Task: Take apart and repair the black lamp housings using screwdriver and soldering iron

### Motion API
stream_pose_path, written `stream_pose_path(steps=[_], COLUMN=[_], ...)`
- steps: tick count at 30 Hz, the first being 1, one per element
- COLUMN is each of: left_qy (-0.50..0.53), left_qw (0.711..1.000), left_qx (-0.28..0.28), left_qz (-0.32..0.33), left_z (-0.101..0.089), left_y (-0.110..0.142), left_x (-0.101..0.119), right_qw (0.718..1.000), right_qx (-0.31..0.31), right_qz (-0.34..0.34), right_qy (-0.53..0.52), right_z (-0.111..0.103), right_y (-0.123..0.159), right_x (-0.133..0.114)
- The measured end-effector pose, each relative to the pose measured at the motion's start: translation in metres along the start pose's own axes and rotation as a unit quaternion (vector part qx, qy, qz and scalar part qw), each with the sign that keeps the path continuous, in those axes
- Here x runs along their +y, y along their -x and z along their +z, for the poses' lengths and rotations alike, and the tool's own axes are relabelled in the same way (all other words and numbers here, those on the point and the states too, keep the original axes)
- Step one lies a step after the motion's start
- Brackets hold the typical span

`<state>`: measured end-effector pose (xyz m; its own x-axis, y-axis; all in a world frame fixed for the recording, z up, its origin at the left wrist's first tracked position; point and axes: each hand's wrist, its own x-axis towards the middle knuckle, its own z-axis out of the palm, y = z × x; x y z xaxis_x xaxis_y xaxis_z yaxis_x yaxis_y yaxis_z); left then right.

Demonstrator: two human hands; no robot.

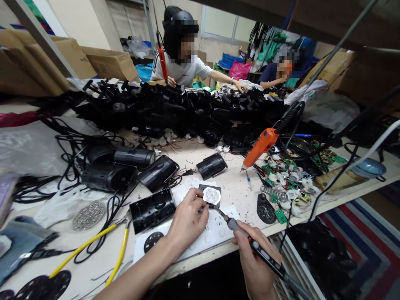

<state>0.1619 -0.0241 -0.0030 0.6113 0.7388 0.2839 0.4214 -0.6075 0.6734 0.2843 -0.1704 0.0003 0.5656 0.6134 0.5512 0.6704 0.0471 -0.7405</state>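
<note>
Writing: small print on the co-worker's white shirt (pixel 187 79) is coming through too small to read; the dark marks on the white panel (pixel 218 227) are also defeating me. Grips: the right grip (pixel 254 273) is grasping a soldering iron (pixel 261 252), its tip pointing towards the white lensed piece (pixel 211 195). That piece is lying on a dark square plate (pixel 218 204); the left grip's (pixel 189 216) fingers are resting at its left side, pinching or not, I cannot tell. Room: the desk's (pixel 242 202) front edge is running close by the right grip; a black housing (pixel 153 210) is crowding the left; an orange driver (pixel 261 146) is hanging beyond, bare surface lying right of the plate.
</note>
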Motion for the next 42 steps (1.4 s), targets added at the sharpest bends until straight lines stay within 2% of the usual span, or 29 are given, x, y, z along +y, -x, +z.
stream_pose_path(steps=[6,11,28,42], left_qy=[0.015,0.022,0.038,0.044], left_qw=[1.0,1.0,0.999,0.999], left_qx=[0.002,0.006,-0.001,-0.003], left_qz=[0.007,0.006,-0.005,0.01], left_z=[-0.0005,0.0002,0.001,0.0001], left_y=[0.0001,0.0001,-0.0003,0.0009], left_x=[0.0016,0.0023,0.0026,0.0016], right_qw=[1.0,1.0,1.0,1.0], right_qx=[0.009,0.016,0.01,-0.003], right_qz=[0.019,0.007,0.015,0.006], right_qy=[0.022,0.021,0.018,0.023], right_z=[0.0047,0.0073,0.0074,0.0081], right_y=[-0.0036,-0.0063,-0.0057,-0.0072], right_x=[-0.0013,-0.0008,-0.0001,0.0004])
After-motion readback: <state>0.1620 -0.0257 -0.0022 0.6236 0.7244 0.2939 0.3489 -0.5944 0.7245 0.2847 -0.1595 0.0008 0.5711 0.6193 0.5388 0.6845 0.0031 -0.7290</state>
